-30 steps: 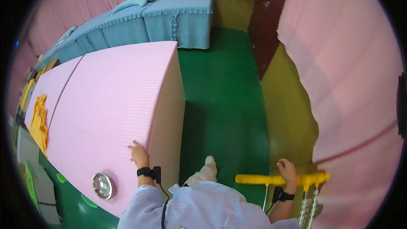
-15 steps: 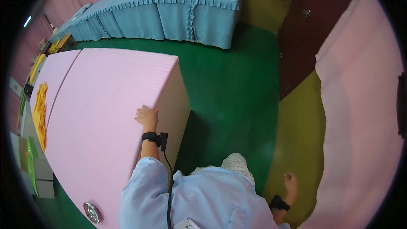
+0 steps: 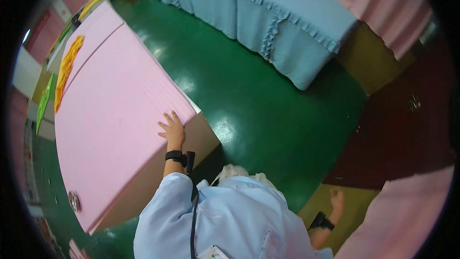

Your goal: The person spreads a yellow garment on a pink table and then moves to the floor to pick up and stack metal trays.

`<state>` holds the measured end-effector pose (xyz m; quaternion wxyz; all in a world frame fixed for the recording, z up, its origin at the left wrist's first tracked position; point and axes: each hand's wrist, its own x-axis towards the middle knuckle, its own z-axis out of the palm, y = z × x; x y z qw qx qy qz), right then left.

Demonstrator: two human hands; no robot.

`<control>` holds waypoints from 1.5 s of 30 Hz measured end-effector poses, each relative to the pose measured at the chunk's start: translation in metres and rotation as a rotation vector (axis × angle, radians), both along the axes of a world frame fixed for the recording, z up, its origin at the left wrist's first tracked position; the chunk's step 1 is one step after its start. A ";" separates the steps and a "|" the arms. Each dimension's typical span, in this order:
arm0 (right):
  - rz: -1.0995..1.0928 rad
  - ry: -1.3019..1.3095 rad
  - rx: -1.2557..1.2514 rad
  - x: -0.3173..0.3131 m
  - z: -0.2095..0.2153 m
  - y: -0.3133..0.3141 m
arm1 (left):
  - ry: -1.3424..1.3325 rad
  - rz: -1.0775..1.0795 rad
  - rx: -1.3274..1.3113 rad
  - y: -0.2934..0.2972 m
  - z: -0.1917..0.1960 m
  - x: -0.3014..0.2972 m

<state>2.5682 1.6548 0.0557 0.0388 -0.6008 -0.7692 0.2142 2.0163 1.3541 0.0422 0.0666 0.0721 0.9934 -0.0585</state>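
Observation:
My left hand (image 3: 173, 132) rests flat on the pink-covered top (image 3: 122, 110) of a long table or bed-like block, close to its right edge. Its fingers are spread and hold nothing. On the right, my right hand (image 3: 337, 201) hangs low beside the wall, apart from any object. Its fingers look loosely bent and slightly apart, with nothing visible in them. A small round silver metal item (image 3: 74, 201) lies at the near left corner of the pink top. A crumpled yellow-orange cloth (image 3: 67, 72) lies along the top's far left side.
Blue ruffled covers (image 3: 297, 33) drape a row of beds or tables across the green floor (image 3: 249, 110). A dark red door (image 3: 397, 120) stands at the right. Pink curtains (image 3: 373, 7) hang at the back, and pink fabric (image 3: 407, 216) hangs near right.
My view has turned to the right, and I have moved along the pink top toward its far right corner. The left hand's fingers are spread wider. My right hand still hangs low.

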 end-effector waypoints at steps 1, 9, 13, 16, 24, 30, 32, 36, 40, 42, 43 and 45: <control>0.143 0.073 0.021 -0.037 0.015 0.047 | 0.089 -0.041 -0.006 0.004 -0.003 -0.006; 0.520 0.153 -0.035 -0.323 0.083 0.232 | -0.031 0.039 0.096 0.041 0.043 -0.061; 0.617 0.103 -0.135 -0.406 0.047 0.286 | -0.077 0.095 0.146 0.055 0.034 -0.129; 0.676 0.066 -0.217 -0.468 0.036 0.316 | -0.385 0.315 0.150 0.076 0.029 -0.189; 0.758 -0.090 -0.275 -0.646 0.011 0.434 | -0.380 0.469 0.511 0.079 0.062 -0.380; 0.872 0.024 -0.255 -0.863 0.052 0.490 | -0.165 0.348 0.477 0.031 0.088 -0.560; 0.930 0.012 -0.166 -0.945 0.070 0.489 | -0.056 0.339 0.525 0.008 0.094 -0.597; 1.029 0.018 -0.034 -1.122 0.097 0.485 | 0.020 0.398 0.540 0.008 0.118 -0.656; 1.309 0.079 0.090 -1.301 0.114 0.479 | 0.167 0.573 0.593 0.005 0.134 -0.678; 1.450 0.124 0.193 -1.397 0.120 0.461 | 0.236 0.671 0.623 0.001 0.122 -0.697; 1.521 0.148 0.306 -1.436 0.127 0.429 | 0.303 0.539 0.533 -0.052 0.092 -0.690; 1.629 0.115 0.366 -1.464 0.127 0.409 | 0.232 0.656 0.489 -0.065 0.072 -0.685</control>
